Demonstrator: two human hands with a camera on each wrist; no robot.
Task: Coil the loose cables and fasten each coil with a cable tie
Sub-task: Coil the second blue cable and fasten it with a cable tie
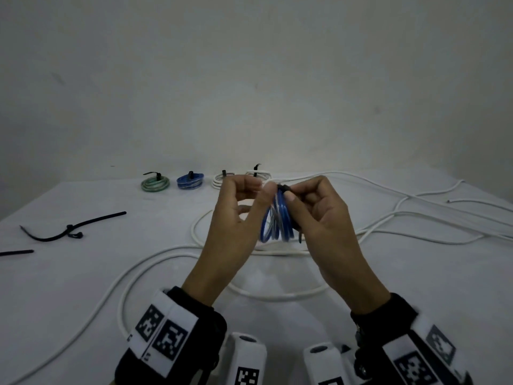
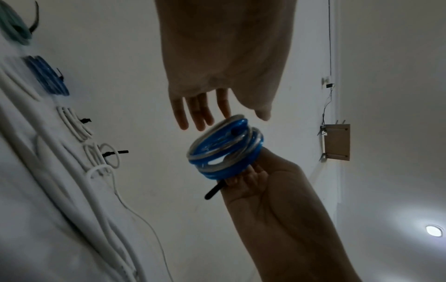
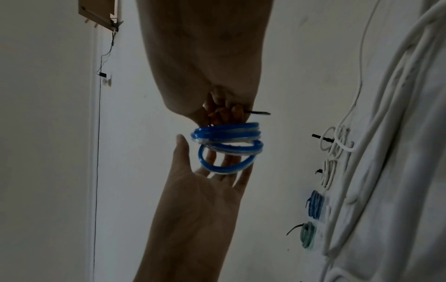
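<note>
Above the white table (image 1: 83, 287) strewn with loose white cable (image 1: 155, 262), my right hand (image 1: 322, 218) pinches the blue-and-silver coil of cable (image 1: 277, 220) at its black plastic cable tie (image 1: 283, 188); my left hand (image 1: 236, 215), fingers relaxed and holding nothing, rests beside the coil.

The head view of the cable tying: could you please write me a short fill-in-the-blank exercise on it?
1. The right hand grips a coil whose colour is ____.
2. The number of tied coils lined up at the table's far edge is ____.
3. The leftmost tied coil in that row is coloured ____.
4. The loose cables lying across the table are coloured ____.

Missing words: blue; four; green; white
</note>
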